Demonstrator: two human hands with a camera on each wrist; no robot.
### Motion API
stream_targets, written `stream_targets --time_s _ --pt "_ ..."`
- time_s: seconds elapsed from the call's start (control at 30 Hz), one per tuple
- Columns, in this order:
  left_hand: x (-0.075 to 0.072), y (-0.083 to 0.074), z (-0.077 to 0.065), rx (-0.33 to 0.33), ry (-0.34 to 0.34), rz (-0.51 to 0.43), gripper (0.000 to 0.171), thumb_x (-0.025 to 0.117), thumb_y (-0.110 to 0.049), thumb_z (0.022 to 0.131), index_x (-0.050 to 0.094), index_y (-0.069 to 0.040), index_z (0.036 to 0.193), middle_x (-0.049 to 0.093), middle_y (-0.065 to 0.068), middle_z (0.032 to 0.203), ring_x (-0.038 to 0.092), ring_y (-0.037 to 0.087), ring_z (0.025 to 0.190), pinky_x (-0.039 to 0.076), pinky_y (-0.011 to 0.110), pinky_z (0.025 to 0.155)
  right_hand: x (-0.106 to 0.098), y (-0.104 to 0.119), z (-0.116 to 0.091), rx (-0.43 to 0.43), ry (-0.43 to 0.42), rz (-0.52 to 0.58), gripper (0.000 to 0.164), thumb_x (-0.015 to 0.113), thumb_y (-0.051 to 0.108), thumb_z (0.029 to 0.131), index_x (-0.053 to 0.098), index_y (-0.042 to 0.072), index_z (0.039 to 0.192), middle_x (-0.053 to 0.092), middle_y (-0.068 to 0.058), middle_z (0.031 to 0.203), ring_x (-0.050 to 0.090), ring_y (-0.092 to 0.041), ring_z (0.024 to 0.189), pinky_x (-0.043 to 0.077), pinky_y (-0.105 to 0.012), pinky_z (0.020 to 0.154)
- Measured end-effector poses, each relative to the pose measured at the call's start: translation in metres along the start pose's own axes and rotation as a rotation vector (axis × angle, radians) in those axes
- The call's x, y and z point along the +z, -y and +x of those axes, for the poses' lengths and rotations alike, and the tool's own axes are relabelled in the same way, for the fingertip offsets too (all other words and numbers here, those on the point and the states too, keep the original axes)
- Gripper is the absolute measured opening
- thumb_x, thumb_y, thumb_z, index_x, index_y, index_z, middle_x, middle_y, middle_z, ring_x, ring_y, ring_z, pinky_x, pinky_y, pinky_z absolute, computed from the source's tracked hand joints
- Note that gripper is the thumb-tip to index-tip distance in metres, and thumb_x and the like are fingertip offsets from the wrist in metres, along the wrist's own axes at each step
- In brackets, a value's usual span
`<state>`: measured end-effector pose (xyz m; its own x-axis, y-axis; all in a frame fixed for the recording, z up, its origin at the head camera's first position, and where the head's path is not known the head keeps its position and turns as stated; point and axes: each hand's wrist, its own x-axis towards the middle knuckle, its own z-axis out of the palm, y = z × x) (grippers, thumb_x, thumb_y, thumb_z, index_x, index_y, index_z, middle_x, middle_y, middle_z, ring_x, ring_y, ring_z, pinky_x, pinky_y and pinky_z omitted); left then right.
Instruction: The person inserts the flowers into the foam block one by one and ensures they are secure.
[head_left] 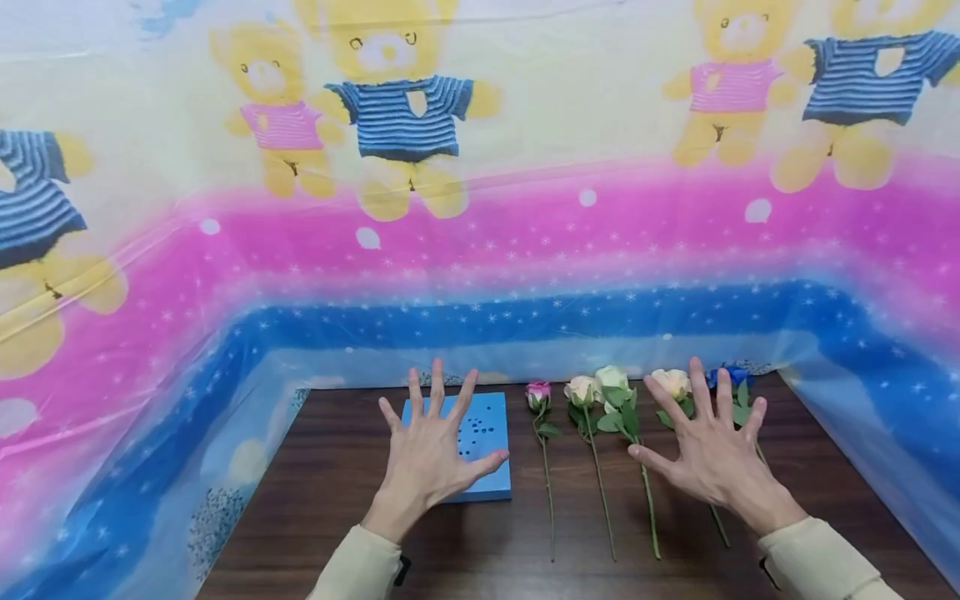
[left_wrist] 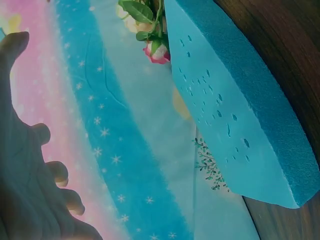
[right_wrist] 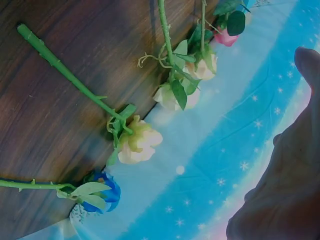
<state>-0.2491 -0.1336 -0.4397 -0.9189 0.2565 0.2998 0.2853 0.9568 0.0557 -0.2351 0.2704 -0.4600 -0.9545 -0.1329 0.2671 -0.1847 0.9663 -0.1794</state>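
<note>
My left hand (head_left: 427,458) is spread wide above a blue foam block (head_left: 491,479), whose top is dotted with small holes. With fingers likewise fanned out, my right hand (head_left: 716,458) hovers over the rose stems at the right; neither hand holds anything. Single-stem roses lie in a row on the table, heads toward the back: a pink rose (head_left: 538,393), a cream rose (head_left: 581,390), a pale green-white rose (head_left: 612,379), a peach rose (right_wrist: 140,142) and a blue rose (head_left: 726,375). The right hand partly covers the last two stems in the head view.
The dark wooden table (head_left: 322,500) is bordered at the back and sides by a hanging printed cloth (head_left: 525,317) with bears and snowflakes. In the left wrist view the block's thick side (left_wrist: 265,115) shows. Rose heads lie close to the table's back edge.
</note>
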Motion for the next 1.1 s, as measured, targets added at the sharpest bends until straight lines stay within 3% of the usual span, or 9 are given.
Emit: stream_targets --time_s 0.27,0.33,0.37,0.43,0.47,0.53,0.67,0.77,1.1 --pt "-0.003 0.006 -0.004 -0.014 0.007 -0.095 0.119 0.058 -0.096 0.088 -0.001 -0.044 0.178 -0.010 0.009 0.187 -0.008 0.052 0.169 0.012 0.095 0.117 -0.006 0.001 0.001 0.012 -0.008 0.037 0.107 0.063 0.083 0.097 0.006 0.045 0.180 -0.025 -0.019 0.184 -0.015 -0.065 0.163 -0.012 -0.100 0.107" --pt "-0.004 0.009 -0.007 -0.035 -0.007 -0.179 0.118 0.062 -0.092 0.089 0.000 -0.044 0.179 -0.005 0.010 0.187 -0.001 0.048 0.170 0.030 0.088 0.118 -0.009 0.000 0.002 0.020 -0.009 0.088 0.108 0.066 0.081 0.097 0.007 0.044 0.180 -0.022 -0.022 0.184 -0.013 -0.066 0.163 -0.009 -0.101 0.106" --pt "-0.005 0.011 -0.008 -0.050 -0.019 -0.230 0.117 0.064 -0.089 0.090 0.002 -0.044 0.179 -0.001 0.011 0.187 0.022 0.049 0.168 0.047 0.079 0.113 -0.011 -0.001 0.002 0.024 -0.009 0.117 0.109 0.068 0.079 0.097 0.006 0.043 0.180 -0.021 -0.023 0.184 -0.012 -0.067 0.163 -0.006 -0.102 0.105" --pt "-0.007 0.015 -0.010 -0.083 -0.046 -0.340 0.116 0.068 -0.086 0.091 0.004 -0.044 0.179 0.007 0.010 0.187 0.059 0.046 0.147 0.066 0.053 0.080 -0.014 -0.004 0.003 0.028 -0.011 0.171 0.111 0.071 0.075 0.098 0.005 0.041 0.181 -0.018 -0.026 0.183 -0.007 -0.068 0.163 0.001 -0.104 0.104" --pt "-0.009 0.017 -0.011 -0.101 -0.062 -0.401 0.116 0.070 -0.085 0.090 0.006 -0.045 0.179 0.013 0.010 0.186 0.074 0.041 0.124 0.061 0.042 0.060 -0.016 -0.005 0.003 0.030 -0.010 0.195 0.112 0.072 0.073 0.098 0.005 0.041 0.181 -0.017 -0.028 0.183 -0.005 -0.069 0.162 0.006 -0.105 0.102" --pt "-0.012 0.021 -0.013 -0.129 -0.098 -0.497 0.116 0.073 -0.083 0.089 0.009 -0.045 0.178 0.038 0.014 0.179 0.072 0.026 0.076 0.037 0.033 0.041 -0.020 -0.010 0.004 0.033 -0.006 0.236 0.113 0.073 0.070 0.099 0.002 0.039 0.181 -0.015 -0.030 0.183 0.001 -0.072 0.160 0.013 -0.106 0.098" --pt "-0.018 0.031 -0.015 -0.153 -0.186 -0.691 0.114 0.085 -0.071 0.088 0.024 -0.037 0.179 0.067 0.013 0.156 0.080 0.030 0.095 0.066 0.046 0.074 -0.026 -0.021 0.006 0.046 0.007 0.312 0.113 0.072 0.066 0.102 -0.005 0.037 0.181 -0.011 -0.034 0.182 0.004 -0.076 0.157 0.022 -0.105 0.093" --pt "-0.019 0.039 -0.017 -0.162 -0.245 -0.799 0.105 0.092 -0.057 0.089 0.039 -0.030 0.175 0.072 0.010 0.150 0.075 0.036 0.129 0.062 0.059 0.103 -0.029 -0.030 0.007 0.056 0.002 0.383 0.114 0.072 0.061 0.104 -0.009 0.035 0.180 -0.005 -0.032 0.183 0.003 -0.075 0.158 0.022 -0.103 0.098" --pt "-0.009 0.060 -0.028 -0.218 -0.242 -0.808 0.093 0.094 -0.052 0.088 0.051 -0.035 0.168 0.068 0.007 0.149 0.075 0.022 0.110 0.063 0.048 0.090 -0.034 -0.054 0.001 0.126 0.003 0.516 0.114 0.070 0.057 0.108 -0.018 0.036 0.178 0.009 -0.042 0.178 0.036 -0.073 0.147 0.037 -0.091 0.100"
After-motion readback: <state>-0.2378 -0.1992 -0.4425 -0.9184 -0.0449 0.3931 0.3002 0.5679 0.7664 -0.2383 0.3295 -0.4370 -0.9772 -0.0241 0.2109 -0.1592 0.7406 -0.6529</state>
